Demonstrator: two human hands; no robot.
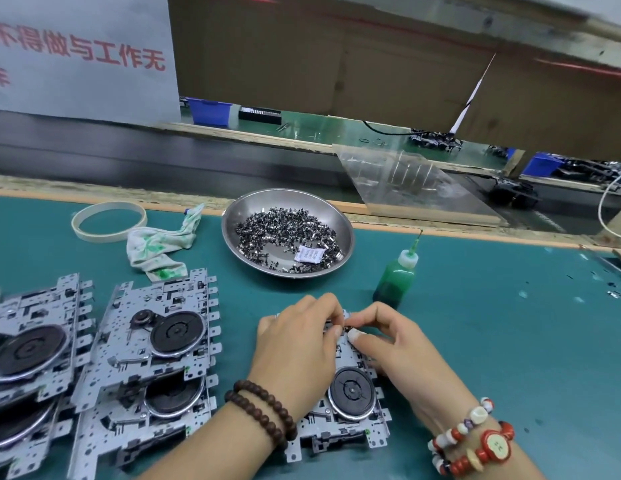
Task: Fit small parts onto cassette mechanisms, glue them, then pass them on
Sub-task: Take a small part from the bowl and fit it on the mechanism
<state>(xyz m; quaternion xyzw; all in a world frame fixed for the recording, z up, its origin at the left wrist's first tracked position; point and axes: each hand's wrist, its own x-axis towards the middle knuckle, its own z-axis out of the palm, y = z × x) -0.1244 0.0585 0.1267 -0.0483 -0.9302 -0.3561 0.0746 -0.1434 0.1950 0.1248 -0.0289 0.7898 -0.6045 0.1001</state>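
Observation:
A metal cassette mechanism [350, 403] with a black flywheel lies on the green mat in front of me. My left hand [298, 344] and my right hand [388, 341] meet over its far edge, fingertips together. Between them sits a tiny dark part [344, 329], pinched at the mechanism's top edge; which fingers hold it is hard to tell. A steel bowl [233, 216] with several small dark parts stands beyond my hands. A green glue bottle [395, 278] with a needle tip stands upright just right of the bowl.
Stacks of cassette mechanisms [146, 355] lie at my left, more at the far left [28, 355]. A stained cloth [160, 244] and a tape ring [110, 221] lie behind them. A dark conveyor belt [163, 161] runs along the far side, with a clear plastic sheet [413, 181].

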